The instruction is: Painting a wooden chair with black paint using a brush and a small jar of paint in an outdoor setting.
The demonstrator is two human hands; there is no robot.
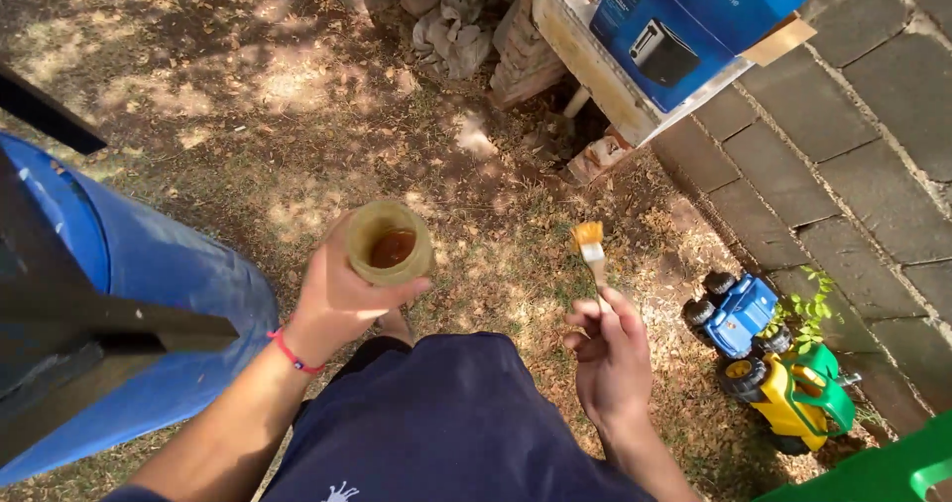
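Observation:
My left hand [337,299] grips an open jar [389,241], cloudy and yellowish, with dark brown liquid in its bottom. A red cord bracelet circles that wrist. My right hand [610,348] pinches the handle of a small paintbrush [591,249], whose bristles point up and are stained orange-yellow. The brush tip is apart from the jar, about a hand's width to its right. Both hands are held over dry ground, above my dark blue shirt.
A blue barrel [149,294] and a dark wooden beam [89,328] stand at left. A blue cardboard box [694,16] rests on a ledge by a block wall [843,155]. Toy trucks, blue [739,313] and yellow-green [793,398], lie at right. Rubble sits at top.

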